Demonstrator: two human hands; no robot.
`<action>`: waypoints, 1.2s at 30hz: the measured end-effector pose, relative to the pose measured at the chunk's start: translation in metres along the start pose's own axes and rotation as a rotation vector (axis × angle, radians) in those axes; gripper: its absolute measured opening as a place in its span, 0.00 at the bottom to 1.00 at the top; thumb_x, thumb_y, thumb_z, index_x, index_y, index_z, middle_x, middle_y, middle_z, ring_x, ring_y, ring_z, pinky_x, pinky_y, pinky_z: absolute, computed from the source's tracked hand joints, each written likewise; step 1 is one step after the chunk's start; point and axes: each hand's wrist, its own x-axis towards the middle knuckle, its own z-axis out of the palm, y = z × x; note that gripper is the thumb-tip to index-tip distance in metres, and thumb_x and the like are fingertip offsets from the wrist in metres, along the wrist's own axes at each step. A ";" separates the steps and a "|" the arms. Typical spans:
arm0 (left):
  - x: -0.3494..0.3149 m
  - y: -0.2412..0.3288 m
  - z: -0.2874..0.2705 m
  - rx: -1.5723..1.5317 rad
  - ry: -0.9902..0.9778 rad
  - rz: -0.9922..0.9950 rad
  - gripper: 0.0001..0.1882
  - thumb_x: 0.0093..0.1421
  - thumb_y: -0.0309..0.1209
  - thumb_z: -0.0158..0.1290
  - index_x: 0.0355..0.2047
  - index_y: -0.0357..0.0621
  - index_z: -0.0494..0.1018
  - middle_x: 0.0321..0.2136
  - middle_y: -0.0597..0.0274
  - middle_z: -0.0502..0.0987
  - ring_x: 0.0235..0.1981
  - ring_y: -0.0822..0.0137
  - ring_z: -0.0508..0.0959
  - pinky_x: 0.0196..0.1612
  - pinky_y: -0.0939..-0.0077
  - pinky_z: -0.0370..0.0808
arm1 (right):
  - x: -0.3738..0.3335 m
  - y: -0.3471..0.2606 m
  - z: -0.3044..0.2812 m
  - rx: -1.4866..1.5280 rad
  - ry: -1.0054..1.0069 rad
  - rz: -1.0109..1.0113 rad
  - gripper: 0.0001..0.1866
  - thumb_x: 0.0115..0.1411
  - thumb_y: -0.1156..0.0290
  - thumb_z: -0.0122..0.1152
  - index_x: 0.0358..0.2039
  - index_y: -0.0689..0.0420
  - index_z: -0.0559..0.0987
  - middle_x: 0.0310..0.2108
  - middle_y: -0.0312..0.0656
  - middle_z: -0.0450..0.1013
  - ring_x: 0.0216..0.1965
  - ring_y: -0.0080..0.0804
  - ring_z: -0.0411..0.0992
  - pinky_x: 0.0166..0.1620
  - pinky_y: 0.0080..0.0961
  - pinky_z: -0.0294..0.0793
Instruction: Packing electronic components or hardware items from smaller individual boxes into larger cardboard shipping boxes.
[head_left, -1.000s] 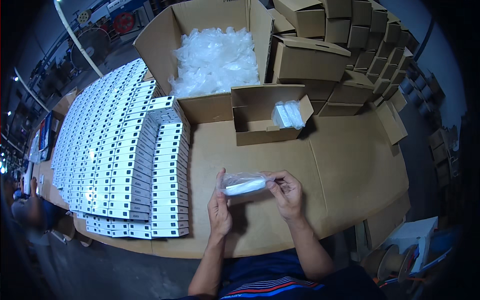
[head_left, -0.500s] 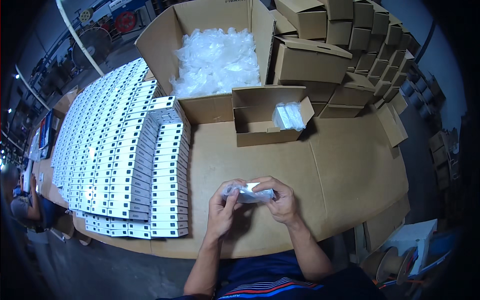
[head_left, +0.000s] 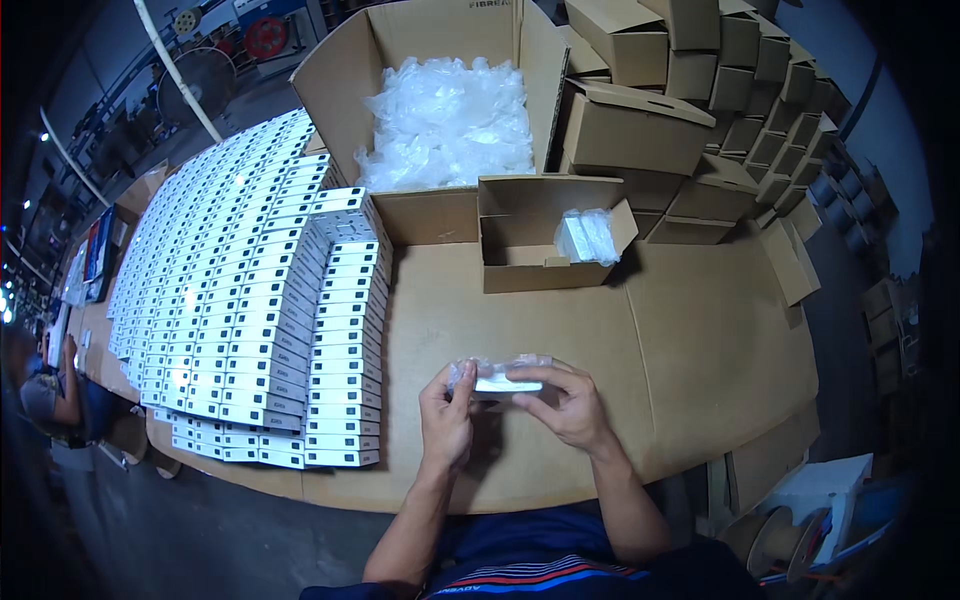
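Note:
Over the near middle of the cardboard-covered table (head_left: 520, 330), both hands hold a small white box in a clear plastic bag (head_left: 500, 383). My left hand (head_left: 447, 420) pinches its left end, thumb on top. The fingers of my right hand (head_left: 568, 405) close on the right end, with the forefinger laid along the upper side and the thumb below. Crumpled film stands up behind the box. Beyond the hands is an open brown carton (head_left: 545, 278), with several bagged white boxes (head_left: 588, 237) standing at its right end.
Rows of stacked white boxes (head_left: 343, 350) fill the table's left side. At the back, a large open carton (head_left: 425, 215) holds a heap of clear plastic bags (head_left: 450, 120). Brown cartons (head_left: 640, 125) are piled at the back right. Another person (head_left: 55, 395) is at the far left.
My right hand has shifted its grip, its forefinger now stretched along the box and its thumb lower. More of the box's white side shows. The whole view has moved slightly.

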 end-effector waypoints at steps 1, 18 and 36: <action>-0.001 -0.001 0.002 -0.008 0.030 0.020 0.14 0.75 0.37 0.49 0.40 0.38 0.77 0.32 0.65 0.78 0.30 0.77 0.76 0.30 0.78 0.75 | 0.001 0.001 -0.001 -0.113 -0.008 -0.027 0.17 0.54 0.84 0.72 0.45 0.64 0.84 0.46 0.47 0.81 0.50 0.36 0.78 0.57 0.30 0.74; -0.009 0.009 -0.005 -0.082 0.081 0.074 0.11 0.74 0.35 0.48 0.44 0.39 0.70 0.36 0.57 0.78 0.41 0.68 0.79 0.47 0.67 0.79 | -0.006 0.014 -0.016 0.067 0.088 0.158 0.14 0.54 0.78 0.74 0.42 0.63 0.83 0.45 0.47 0.83 0.49 0.34 0.80 0.54 0.30 0.79; -0.001 0.022 -0.006 0.463 -0.329 0.473 0.21 0.57 0.16 0.65 0.48 0.34 0.72 0.43 0.49 0.81 0.49 0.58 0.84 0.53 0.70 0.81 | 0.008 -0.027 -0.017 -0.208 0.175 -0.102 0.20 0.48 0.77 0.77 0.42 0.60 0.82 0.60 0.45 0.74 0.63 0.48 0.71 0.64 0.41 0.70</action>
